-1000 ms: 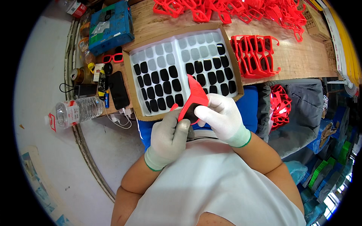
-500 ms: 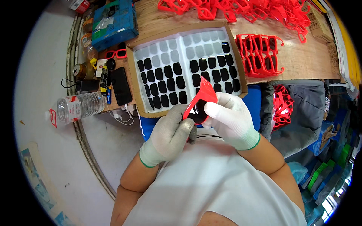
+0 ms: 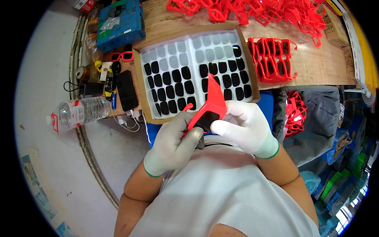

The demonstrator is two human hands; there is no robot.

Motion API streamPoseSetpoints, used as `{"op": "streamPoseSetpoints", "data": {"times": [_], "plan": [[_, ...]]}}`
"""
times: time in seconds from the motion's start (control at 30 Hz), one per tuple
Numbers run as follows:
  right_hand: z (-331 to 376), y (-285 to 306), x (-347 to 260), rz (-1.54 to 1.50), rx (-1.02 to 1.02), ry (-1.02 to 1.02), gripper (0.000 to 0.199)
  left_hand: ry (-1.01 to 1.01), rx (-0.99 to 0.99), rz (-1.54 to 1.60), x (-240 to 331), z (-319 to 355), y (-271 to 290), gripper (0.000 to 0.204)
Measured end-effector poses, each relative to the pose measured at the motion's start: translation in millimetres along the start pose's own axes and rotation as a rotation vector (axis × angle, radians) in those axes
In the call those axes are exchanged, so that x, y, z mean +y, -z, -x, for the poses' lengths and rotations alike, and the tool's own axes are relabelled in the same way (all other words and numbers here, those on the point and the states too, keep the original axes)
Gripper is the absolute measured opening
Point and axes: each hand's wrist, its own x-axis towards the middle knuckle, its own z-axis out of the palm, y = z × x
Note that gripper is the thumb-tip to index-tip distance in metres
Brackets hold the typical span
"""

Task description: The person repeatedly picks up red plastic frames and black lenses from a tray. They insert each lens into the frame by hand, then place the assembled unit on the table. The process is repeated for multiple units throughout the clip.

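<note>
A red pair of sunglasses [image 3: 215, 98] is held between my two gloved hands, just beyond my chest. One dark lens faces up in its frame; a wide red temple arm points away over the box. My left hand [image 3: 172, 142], in a white glove with greyed fingertips, is closed on the left part of the frame. My right hand [image 3: 246, 128], in a white glove, pinches the other side, its thumb at the lens edge. Beyond them a cardboard box [image 3: 137, 79] holds rows of dark lenses [image 3: 169, 90] in a white lined tray with several vacant slots.
Stacked red sunglasses [image 3: 272, 59] stand right of the box. A heap of red frames [image 3: 268, 12] lies at the back. More red frames [image 3: 295, 112] rest in a grey cloth-lined holder. At left are a phone [image 3: 126, 91], a water bottle [image 3: 81, 113] and a blue case [image 3: 120, 25].
The sunglasses have turned in my hands, so the temple arm shows broader and the tip of the other one appears at left. My right hand has shifted slightly right and down.
</note>
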Motion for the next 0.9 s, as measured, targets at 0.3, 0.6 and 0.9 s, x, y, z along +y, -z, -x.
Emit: {"op": "streamPoseSetpoints", "data": {"times": [0.3,0.6,0.9], "plan": [[-6,8,9,0.22,-0.014,0.028,0.019,-0.244,0.029,-0.338,13,6,1,0.044],[-10,-2,7,0.366,0.064,0.114,0.017,-0.249,0.148,-0.436,2,3,-6,0.033],[-9,-1,9,0.407,0.016,0.124,0.017,-0.18,0.224,-0.401,-4,8,-15,0.03]]}}
